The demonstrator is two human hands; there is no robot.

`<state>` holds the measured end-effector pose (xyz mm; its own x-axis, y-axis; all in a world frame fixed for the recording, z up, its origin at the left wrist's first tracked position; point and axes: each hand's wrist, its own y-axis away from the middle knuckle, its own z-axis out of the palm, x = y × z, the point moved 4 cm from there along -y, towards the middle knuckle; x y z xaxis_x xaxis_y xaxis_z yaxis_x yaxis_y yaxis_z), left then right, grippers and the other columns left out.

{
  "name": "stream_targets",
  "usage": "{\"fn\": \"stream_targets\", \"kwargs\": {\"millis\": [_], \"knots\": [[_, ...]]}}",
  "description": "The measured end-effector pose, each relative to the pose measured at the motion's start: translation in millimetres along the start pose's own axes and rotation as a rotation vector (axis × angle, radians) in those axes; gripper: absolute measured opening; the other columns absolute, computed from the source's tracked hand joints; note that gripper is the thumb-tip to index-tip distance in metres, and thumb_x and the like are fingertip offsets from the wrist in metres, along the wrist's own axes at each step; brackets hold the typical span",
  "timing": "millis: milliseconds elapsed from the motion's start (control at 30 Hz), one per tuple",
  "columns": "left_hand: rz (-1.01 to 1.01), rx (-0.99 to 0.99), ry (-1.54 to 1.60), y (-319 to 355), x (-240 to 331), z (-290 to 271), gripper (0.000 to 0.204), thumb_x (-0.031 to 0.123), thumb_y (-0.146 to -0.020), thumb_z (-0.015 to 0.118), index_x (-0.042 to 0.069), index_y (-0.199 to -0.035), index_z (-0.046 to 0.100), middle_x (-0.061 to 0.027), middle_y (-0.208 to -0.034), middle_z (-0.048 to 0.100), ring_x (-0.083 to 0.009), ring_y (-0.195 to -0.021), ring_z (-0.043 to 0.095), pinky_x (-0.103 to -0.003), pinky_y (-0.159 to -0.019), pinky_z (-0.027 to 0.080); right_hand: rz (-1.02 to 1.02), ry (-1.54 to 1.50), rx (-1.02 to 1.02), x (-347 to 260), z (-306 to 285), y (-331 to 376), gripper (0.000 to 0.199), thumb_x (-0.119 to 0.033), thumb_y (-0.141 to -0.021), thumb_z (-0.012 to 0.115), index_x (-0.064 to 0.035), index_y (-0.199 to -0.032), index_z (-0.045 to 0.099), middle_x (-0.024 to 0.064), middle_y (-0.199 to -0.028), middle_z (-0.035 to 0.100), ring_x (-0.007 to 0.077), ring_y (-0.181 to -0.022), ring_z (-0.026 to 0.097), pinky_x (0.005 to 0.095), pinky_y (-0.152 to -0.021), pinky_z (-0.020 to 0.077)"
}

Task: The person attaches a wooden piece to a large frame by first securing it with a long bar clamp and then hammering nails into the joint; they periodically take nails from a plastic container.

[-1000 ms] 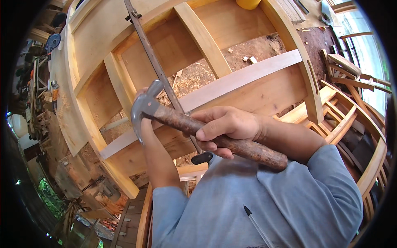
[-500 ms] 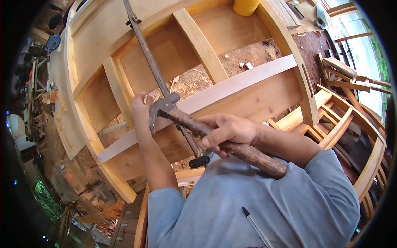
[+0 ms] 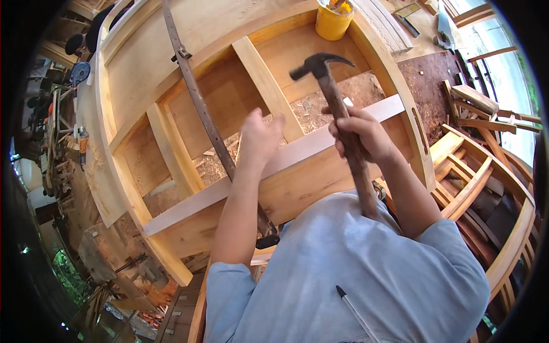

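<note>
The right hand [image 3: 361,135] is gripping a claw hammer [image 3: 340,114] by its worn wooden handle, fingers wrapped tight, the dark steel head raised up and tilting to the left above the work. The left hand [image 3: 258,137] is pressing down on a pale plank [image 3: 217,191] that is lying across the wooden frame [image 3: 134,68] — its fingers are curled under, closed on something too small to make out. Just left of that hand a long rusty bar clamp [image 3: 200,108] is running from the far side toward the near edge, crossing the plank. Sawdust and chips are lying on the ground showing between the frame's ribs. A yellow tub [image 3: 333,22] is sitting at the far rim of the frame, well apart from both hands.
</note>
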<state>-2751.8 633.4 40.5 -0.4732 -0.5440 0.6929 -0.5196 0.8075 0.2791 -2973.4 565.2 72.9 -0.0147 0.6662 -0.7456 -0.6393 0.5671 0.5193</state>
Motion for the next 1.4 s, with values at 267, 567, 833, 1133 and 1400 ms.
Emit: {"fn": "stream_targets", "kwargs": {"millis": [267, 567, 833, 1133, 1400], "knots": [[-0.368, -0.277, 0.227, 2, -16, 34, 0.046, 0.036, -0.099, 0.062, -0.009, -0.111, 0.063, -0.0158, -0.103, 0.068, -0.0223, -0.099, 0.066, -0.038, -0.082, 0.053, -0.018, 0.215, 0.154, 6, -71, -20, 0.024, -0.021, -0.097, 0.063, -0.0004, -0.104, 0.052, 0.0042, -0.077, 0.057, 0.0118, -0.057, 0.061, 0.0287, -0.051, 0.0508], [-0.335, 0.009, -0.066, -16, -4, 69, 0.060, 0.033, -0.082, 0.079, -0.013, -0.115, 0.057, -0.0237, -0.094, 0.067, -0.0385, -0.095, 0.069, -0.042, -0.087, 0.055, 0.012, 0.137, 0.043, 14, -100, -39, 0.025, -0.021, -0.095, 0.065, 0.0000, -0.102, 0.052, 0.0056, -0.074, 0.061, 0.0128, -0.058, 0.064, 0.0292, -0.051, 0.0523], [-0.327, -0.034, -0.526, -15, 32, 77, 0.056, 0.030, -0.070, 0.083, -0.009, -0.105, 0.063, -0.0319, -0.100, 0.070, -0.0445, -0.098, 0.069, -0.046, -0.093, 0.055, 0.087, 0.110, -0.004, 11, -104, -41, 0.026, -0.020, -0.097, 0.064, 0.0004, -0.106, 0.051, 0.0044, -0.076, 0.059, 0.0116, -0.058, 0.063, 0.0276, -0.051, 0.0522], [-0.365, 0.096, -0.566, -89, 53, 51, 0.054, 0.027, -0.065, 0.083, -0.009, -0.101, 0.066, -0.0322, -0.103, 0.071, -0.0404, -0.102, 0.071, -0.043, -0.091, 0.056, 0.118, 0.091, -0.035, 11, -109, -40, 0.027, -0.021, -0.095, 0.065, 0.0007, -0.103, 0.050, 0.0052, -0.073, 0.060, 0.0128, -0.057, 0.064, 0.0292, -0.051, 0.0519], [-0.230, 0.220, -0.418, -140, 31, 38, 0.054, 0.033, -0.063, 0.084, -0.005, -0.099, 0.071, -0.0273, -0.101, 0.074, -0.0350, -0.097, 0.073, -0.040, -0.089, 0.057, 0.092, -0.008, -0.062, 12, -104, -44, 0.026, -0.020, -0.096, 0.064, 0.0000, -0.104, 0.050, 0.0066, -0.077, 0.060, 0.0142, -0.058, 0.063, 0.0296, -0.050, 0.0516]]}}
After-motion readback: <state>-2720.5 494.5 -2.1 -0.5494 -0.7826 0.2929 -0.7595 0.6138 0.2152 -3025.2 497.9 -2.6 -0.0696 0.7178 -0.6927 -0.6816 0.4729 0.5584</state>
